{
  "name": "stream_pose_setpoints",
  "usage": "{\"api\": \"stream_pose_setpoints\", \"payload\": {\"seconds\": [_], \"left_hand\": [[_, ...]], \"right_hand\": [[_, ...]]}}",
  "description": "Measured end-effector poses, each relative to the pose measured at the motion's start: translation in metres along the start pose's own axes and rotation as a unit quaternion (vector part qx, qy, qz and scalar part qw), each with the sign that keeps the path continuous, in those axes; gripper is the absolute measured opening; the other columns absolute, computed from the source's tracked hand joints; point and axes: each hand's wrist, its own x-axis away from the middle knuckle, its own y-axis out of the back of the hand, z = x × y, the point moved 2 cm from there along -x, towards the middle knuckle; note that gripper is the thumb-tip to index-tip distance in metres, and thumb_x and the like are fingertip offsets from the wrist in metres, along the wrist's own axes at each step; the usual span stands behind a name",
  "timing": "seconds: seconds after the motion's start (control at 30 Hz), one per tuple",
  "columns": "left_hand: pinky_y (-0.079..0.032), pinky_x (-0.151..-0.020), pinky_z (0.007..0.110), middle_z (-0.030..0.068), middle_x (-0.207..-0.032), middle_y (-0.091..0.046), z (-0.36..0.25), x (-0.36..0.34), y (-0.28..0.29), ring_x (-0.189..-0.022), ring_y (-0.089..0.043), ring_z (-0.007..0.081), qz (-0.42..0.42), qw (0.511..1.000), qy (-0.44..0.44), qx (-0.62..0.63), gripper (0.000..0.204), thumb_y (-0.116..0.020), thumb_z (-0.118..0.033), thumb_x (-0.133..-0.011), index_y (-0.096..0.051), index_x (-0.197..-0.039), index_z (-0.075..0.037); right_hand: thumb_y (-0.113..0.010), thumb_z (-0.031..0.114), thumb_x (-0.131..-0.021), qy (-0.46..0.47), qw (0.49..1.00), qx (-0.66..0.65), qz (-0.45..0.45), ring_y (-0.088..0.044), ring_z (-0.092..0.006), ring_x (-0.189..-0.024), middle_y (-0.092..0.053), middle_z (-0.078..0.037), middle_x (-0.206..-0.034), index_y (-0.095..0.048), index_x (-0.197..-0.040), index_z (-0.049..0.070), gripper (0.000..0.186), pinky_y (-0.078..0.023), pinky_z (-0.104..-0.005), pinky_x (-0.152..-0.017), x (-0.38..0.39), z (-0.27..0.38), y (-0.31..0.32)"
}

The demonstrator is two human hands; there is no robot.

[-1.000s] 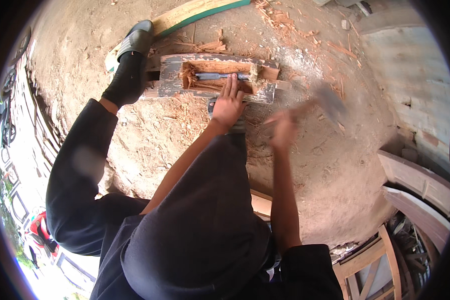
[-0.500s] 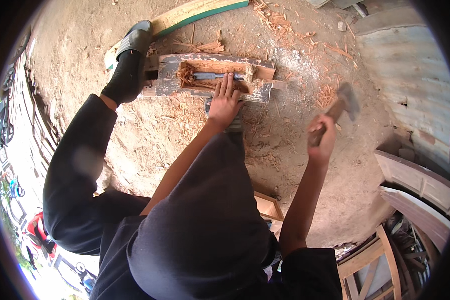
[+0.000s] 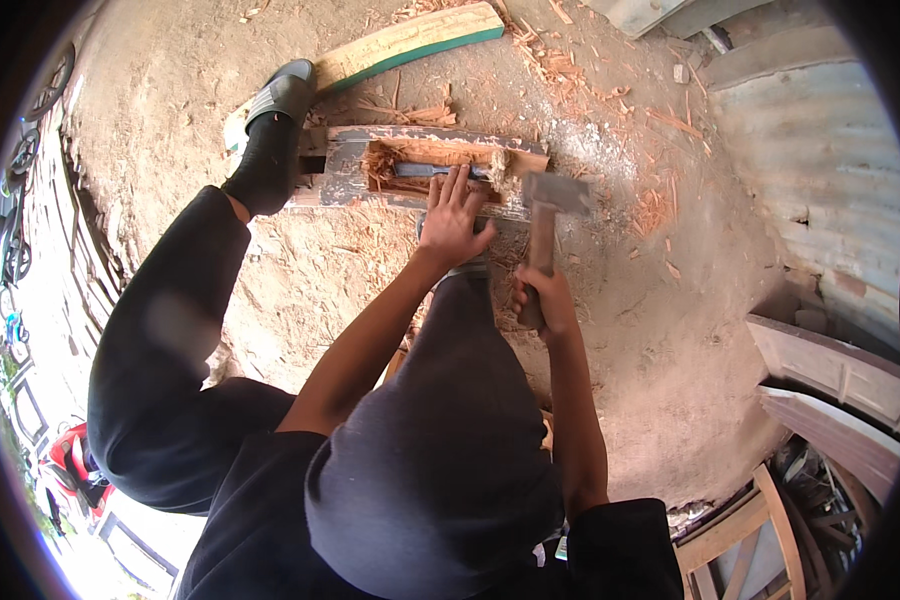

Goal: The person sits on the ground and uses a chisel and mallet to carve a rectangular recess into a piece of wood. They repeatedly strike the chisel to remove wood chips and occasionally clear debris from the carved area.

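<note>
My left hand lies with its fingers stretched out and thumb apart over the near edge of a long recess in a worn grey wooden block. Its fingertips rest on a blue-grey metal bar, chisel-like in shape, lying lengthwise in the recess; its right part is mostly covered by my fingers. Wood fibres are bunched at the recess's left end. My right hand is closed round the wooden handle of a hammer. The slightly blurred hammer head is by the block's right end; contact cannot be made out.
My left foot in a sandal is at the block's left end, beside a green-edged plank. Wood chips litter the dirt floor. Corrugated metal sheeting stands at right, with wooden panels and a wooden frame nearer me.
My right hand has swung the hammer leftward from the open ground at right to the block's right end. My left hand stays over the bar. The view has shifted slightly.
</note>
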Motion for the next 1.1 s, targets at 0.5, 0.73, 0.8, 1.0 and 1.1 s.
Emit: {"api": "stream_pose_setpoints", "payload": {"seconds": [0.5, 0.73, 0.8, 1.0, 1.1], "left_hand": [[-0.044, -0.092, 0.040, 0.0176, -0.101, -0.066, 0.001, -0.083, -0.005, -0.107, -0.056, 0.0298, 0.097, 0.980, 0.175, -0.001, 0.060, -0.044, -0.055, -0.088, -0.066, -0.102, 0.000], [-0.054, -0.071, 0.040, 0.0214, -0.099, -0.064, 0.014, -0.060, 0.020, -0.080, -0.064, 0.0308, 0.042, 0.988, 0.122, 0.086, 0.047, -0.049, -0.046, -0.088, -0.065, -0.098, -0.003], [-0.054, -0.068, 0.038, 0.0187, -0.097, -0.064, 0.015, -0.053, 0.039, -0.077, -0.064, 0.0273, 0.051, 0.981, 0.112, 0.150, 0.040, -0.051, -0.041, -0.088, -0.064, -0.099, -0.005], [-0.048, -0.064, 0.041, 0.0111, -0.074, -0.057, 0.181, -0.035, 0.143, -0.065, -0.058, 0.0268, -0.284, 0.562, 0.232, 0.741, 0.032, -0.037, -0.032, -0.091, -0.052, -0.087, -0.004], [-0.047, -0.064, 0.040, 0.0111, -0.068, -0.055, 0.160, -0.031, 0.156, -0.064, -0.057, 0.0276, -0.233, 0.554, 0.214, 0.770, 0.035, -0.038, -0.034, -0.090, -0.051, -0.084, -0.002]], "right_hand": [[-0.058, 0.011, -0.081, -0.042, 0.968, -0.115, -0.218, -0.048, -0.0141, -0.052, -0.047, -0.003, -0.063, -0.047, -0.081, 0.007, 0.011, -0.042, -0.0279, -0.048, 0.091, -0.111, 0.134], [-0.058, 0.013, -0.079, -0.058, 0.949, -0.233, -0.203, -0.046, -0.0145, -0.052, -0.044, -0.003, -0.059, -0.048, -0.075, 0.007, 0.013, -0.040, -0.0266, -0.048, 0.079, -0.133, 0.149], [-0.059, 0.015, -0.079, -0.072, 0.957, -0.188, -0.208, -0.045, -0.0132, -0.052, -0.045, -0.002, -0.061, -0.047, -0.075, 0.009, 0.014, -0.039, -0.0262, -0.048, 0.091, -0.121, 0.137], [-0.059, 0.016, -0.080, -0.095, 0.966, -0.152, -0.188, -0.044, -0.0124, -0.051, -0.045, -0.001, -0.062, -0.047, -0.076, 0.009, 0.014, -0.039, -0.0263, -0.048, 0.093, -0.139, 0.114], [-0.059, 0.016, -0.080, -0.086, 0.967, -0.157, -0.183, -0.045, -0.0124, -0.051, -0.045, -0.001, -0.062, -0.047, -0.076, 0.010, 0.014, -0.039, -0.0264, -0.048, 0.088, -0.151, 0.112]]}}
